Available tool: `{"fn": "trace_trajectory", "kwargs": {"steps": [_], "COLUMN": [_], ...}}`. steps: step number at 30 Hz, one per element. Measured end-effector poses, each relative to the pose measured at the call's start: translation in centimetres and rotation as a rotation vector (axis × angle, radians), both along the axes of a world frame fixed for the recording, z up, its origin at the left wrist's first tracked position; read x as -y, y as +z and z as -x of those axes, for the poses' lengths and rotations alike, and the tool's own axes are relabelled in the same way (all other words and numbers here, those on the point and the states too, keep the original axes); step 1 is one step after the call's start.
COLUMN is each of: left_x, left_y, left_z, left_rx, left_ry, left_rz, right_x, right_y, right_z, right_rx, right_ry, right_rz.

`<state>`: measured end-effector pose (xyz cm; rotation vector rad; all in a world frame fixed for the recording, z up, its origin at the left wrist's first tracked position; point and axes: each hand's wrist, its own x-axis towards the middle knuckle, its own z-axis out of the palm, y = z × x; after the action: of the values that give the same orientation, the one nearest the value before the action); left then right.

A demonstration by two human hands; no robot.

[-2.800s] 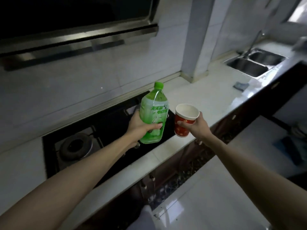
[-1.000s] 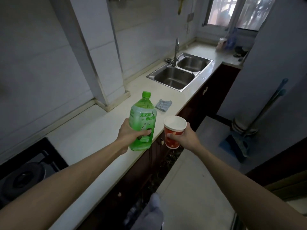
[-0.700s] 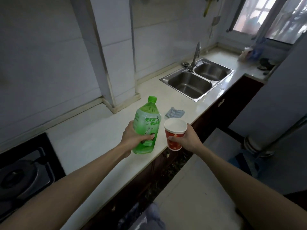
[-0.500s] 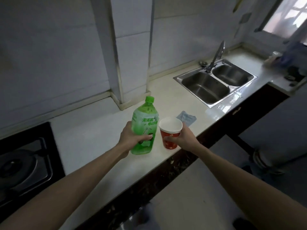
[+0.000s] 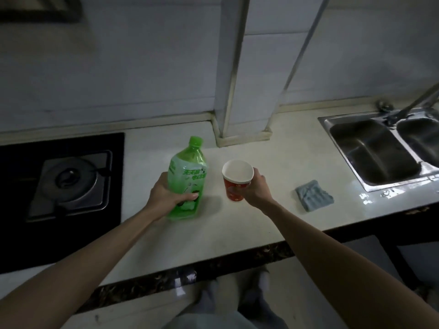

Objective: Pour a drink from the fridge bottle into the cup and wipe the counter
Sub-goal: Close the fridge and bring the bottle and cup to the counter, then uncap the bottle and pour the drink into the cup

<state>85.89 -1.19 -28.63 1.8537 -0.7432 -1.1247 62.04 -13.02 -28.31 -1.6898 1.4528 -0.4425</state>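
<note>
My left hand (image 5: 166, 198) grips the lower body of a green plastic bottle (image 5: 187, 176) with a green cap still on, held upright just over the pale counter (image 5: 273, 224). My right hand (image 5: 255, 189) holds a red paper cup (image 5: 236, 182) with a white, empty inside, a little to the bottle's right. Whether the bottle's base and the cup touch the counter I cannot tell. A folded blue-grey cloth (image 5: 313, 195) lies on the counter to the right of the cup.
A black gas hob (image 5: 64, 186) is set into the counter at the left. A steel double sink (image 5: 384, 148) with a tap sits at the right. A tiled pillar (image 5: 244, 91) juts out behind the bottle. The counter's dark front edge runs below my arms.
I have turned from the hob side to face the counter between hob and sink. Both hands have carried the bottle and cup down over the counter, closer to its surface.
</note>
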Motion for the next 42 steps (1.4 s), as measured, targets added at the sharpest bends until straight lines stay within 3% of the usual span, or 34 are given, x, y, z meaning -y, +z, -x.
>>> {"fn": "trace_trajectory", "kwargs": {"steps": [6,11,15,18,23,27,31,34,38,42], "left_x": [-0.9,0.4,1.4,2.2,3.5,4.5,5.3,6.0,6.8,7.0], "left_y": [0.2,-0.2,-0.4,-0.1,0.4,1.3,2.8,4.3,6.1,7.3], "left_z": [1.0,4.3,7.1,9.1,11.8,12.9,12.9,12.6,12.3,12.1], "left_rx": [-0.024,-0.054,-0.032,0.012,0.043,0.088,0.127,0.168,0.277,0.417], "left_ry": [0.171,0.29,0.319,0.309,0.29,0.253,0.233,0.221,0.189,0.149], "left_rz": [-0.014,-0.046,-0.06,-0.079,-0.093,-0.091,-0.066,-0.048,-0.018,0.009], "right_x": [2.3,5.8,8.5,8.1,9.1,8.9,11.0,12.6,12.6,12.2], "right_y": [-1.8,-5.7,-9.2,-7.6,-9.4,-5.8,0.6,7.0,13.2,14.2], "right_z": [-1.2,-0.1,1.9,2.8,4.6,6.9,7.0,4.2,0.6,-1.3], "right_rx": [0.038,0.024,0.026,0.079,0.113,0.044,0.062,0.095,-0.127,-0.393], "right_ry": [0.051,-0.028,-0.07,-0.064,0.011,0.113,-0.02,0.11,0.401,0.48], "right_rz": [-0.024,-0.031,0.033,0.06,-0.03,0.059,0.263,0.228,0.42,0.7]}}
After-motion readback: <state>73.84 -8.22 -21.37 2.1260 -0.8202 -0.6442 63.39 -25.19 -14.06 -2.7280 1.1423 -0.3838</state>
